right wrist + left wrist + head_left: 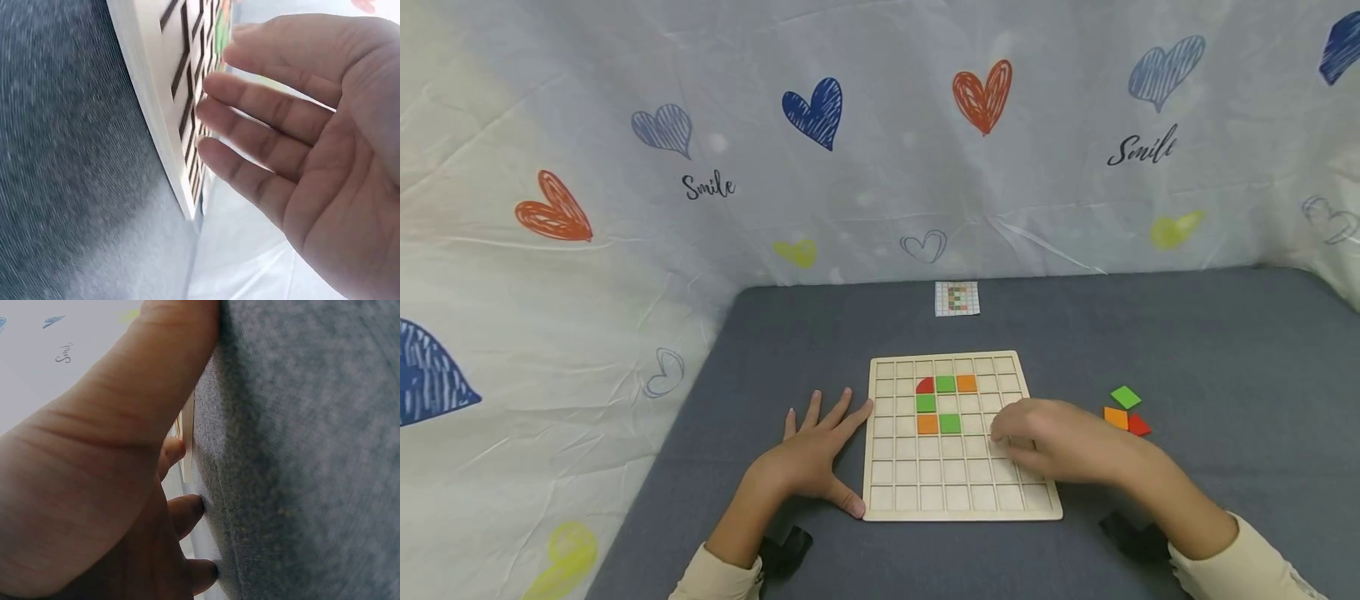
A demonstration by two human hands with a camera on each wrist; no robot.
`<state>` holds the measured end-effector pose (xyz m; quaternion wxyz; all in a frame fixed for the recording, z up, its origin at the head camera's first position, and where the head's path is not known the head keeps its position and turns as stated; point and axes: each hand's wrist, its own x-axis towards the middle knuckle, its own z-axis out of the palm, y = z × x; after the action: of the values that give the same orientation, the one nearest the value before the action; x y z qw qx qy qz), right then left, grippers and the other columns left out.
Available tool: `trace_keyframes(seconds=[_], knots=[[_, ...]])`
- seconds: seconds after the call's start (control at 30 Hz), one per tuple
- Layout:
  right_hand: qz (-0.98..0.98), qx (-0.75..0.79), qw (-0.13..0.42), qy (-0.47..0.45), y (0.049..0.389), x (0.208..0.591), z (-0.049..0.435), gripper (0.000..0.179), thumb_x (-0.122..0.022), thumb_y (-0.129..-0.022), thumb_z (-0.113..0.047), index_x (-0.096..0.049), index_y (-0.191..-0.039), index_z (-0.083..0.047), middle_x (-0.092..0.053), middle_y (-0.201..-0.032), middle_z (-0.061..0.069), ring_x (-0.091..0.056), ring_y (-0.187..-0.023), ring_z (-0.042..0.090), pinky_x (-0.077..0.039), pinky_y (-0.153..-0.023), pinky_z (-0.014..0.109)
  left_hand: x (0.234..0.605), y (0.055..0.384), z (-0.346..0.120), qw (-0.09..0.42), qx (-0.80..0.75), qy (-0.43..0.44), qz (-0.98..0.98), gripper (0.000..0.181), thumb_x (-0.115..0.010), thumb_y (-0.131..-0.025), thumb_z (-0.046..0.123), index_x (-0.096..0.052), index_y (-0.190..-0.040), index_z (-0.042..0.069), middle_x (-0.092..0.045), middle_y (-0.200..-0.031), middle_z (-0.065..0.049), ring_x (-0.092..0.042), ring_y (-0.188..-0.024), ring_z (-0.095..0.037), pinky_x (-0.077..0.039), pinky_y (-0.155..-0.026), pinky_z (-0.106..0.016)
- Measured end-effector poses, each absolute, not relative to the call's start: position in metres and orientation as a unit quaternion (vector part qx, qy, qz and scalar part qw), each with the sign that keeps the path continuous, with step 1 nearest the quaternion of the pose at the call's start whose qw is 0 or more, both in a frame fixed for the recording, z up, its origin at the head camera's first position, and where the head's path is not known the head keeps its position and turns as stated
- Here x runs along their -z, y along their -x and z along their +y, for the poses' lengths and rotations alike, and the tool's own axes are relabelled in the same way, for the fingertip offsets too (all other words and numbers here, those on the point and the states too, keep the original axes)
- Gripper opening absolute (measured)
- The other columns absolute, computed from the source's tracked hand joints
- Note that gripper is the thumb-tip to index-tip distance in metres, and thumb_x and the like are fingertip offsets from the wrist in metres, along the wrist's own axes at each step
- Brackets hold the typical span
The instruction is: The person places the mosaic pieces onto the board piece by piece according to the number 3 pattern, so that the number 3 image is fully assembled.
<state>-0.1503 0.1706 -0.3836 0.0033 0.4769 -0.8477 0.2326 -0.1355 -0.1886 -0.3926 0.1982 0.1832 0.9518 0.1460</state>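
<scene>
A pale wooden grid board (904,498) lies on the table with several coloured tiles in its upper squares. They include a red rounded tile (925,386), a green tile (950,423) and an orange tile (966,383). My left hand (805,458) is spread flat at the board's left side, thumb at the lower corner and index fingertip at the edge. Over the board's right part hovers my right hand (1056,440), its fingers loosely bent. In the right wrist view, thumb and index fingertips of this hand (312,144) are close together, with no tile visible between them.
Right of the board lie a loose green tile (1125,397), an orange tile (1116,417) and a red tile (1138,426). A small printed pattern card (942,308) lies at the back of the grey table (805,333), before a heart-patterned curtain (865,183).
</scene>
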Motion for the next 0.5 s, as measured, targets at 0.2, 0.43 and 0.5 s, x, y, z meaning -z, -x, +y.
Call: trace_keyframes(seconds=[0.2,0.43,0.5], knots=[[-0.881,-0.212,-0.024,-0.422,0.153,0.375,0.188,0.019,-0.074,-0.087,-0.002,-0.075,-0.101,-0.015,-0.068,-0.101,-0.008,-0.063,-0.091,0.012,-0.053,-0.077,0.035,0.393,0.134,-0.190,0.196,-0.150,-0.184,0.951,0.135,-0.089,-0.052,0.064,-0.019,-0.163,0.030,-0.005,-0.167,-0.010,0.011,-0.148,-0.046,0.004,-0.106,-0.076],[-0.931,-0.161,-0.038,-0.326,0.157,0.367,0.214,0.024,-0.076,-0.087,-0.003,-0.074,-0.111,-0.008,-0.070,-0.112,0.005,-0.066,-0.106,0.031,-0.053,-0.084,0.050,0.393,0.134,-0.190,0.193,-0.146,-0.184,0.953,0.135,-0.089,-0.052,0.065,-0.019,-0.163,0.031,-0.005,-0.167,-0.009,0.010,-0.148,-0.045,0.004,-0.107,-0.076],[-0.941,-0.143,-0.045,-0.303,0.160,0.368,0.222,0.025,-0.075,-0.086,-0.002,-0.074,-0.111,-0.006,-0.069,-0.112,0.009,-0.065,-0.105,0.035,-0.053,-0.082,0.052,0.393,0.134,-0.190,0.193,-0.146,-0.185,0.953,0.135,-0.089,-0.052,0.065,-0.019,-0.163,0.030,-0.005,-0.167,-0.010,0.010,-0.148,-0.045,0.004,-0.107,-0.076]])
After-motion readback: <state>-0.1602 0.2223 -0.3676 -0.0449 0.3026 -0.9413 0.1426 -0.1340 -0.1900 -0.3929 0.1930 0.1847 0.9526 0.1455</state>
